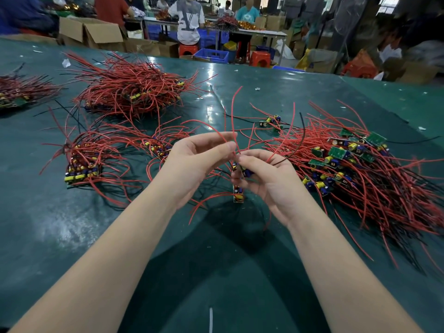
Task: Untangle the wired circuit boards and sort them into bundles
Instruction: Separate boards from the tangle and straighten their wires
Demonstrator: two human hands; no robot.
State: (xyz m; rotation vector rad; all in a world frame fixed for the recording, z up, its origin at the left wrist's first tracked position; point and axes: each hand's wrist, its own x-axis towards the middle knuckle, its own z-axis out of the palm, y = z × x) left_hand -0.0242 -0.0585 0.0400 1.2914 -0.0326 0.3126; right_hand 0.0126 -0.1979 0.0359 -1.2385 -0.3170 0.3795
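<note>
- Head view: a person is working with both bare hands raised above a dark green table point(240, 272), near its middle.
- The right hand point(266, 181) is gripping a small circuit board point(243, 170) between thumb and curled fingers; the board's yellow and blue parts are peeking out at the hand's left edge.
- A second board point(238, 194) is hanging just below the right hand's fingers, upright, with red wires curving out from it toward the table.
- The left hand point(194, 162) is sitting just left of the held board, half open, pinching a red wire point(236, 109) between thumb and forefinger; the wire is rising from the boards and arching up above both hands.
- A large loose tangle of boards and wires point(355, 169) is lying to the right of the right hand, close to it, green boards showing on top.
- A gathered bundle point(83, 164) is resting on the table well left of the left hand, and a smaller bundle point(159, 146) is lying just beside that hand's wrist.
- A bigger pile point(134, 90) is lying farther back on the left.
- One stray board point(271, 121) is sitting alone on the table beyond the hands.
</note>
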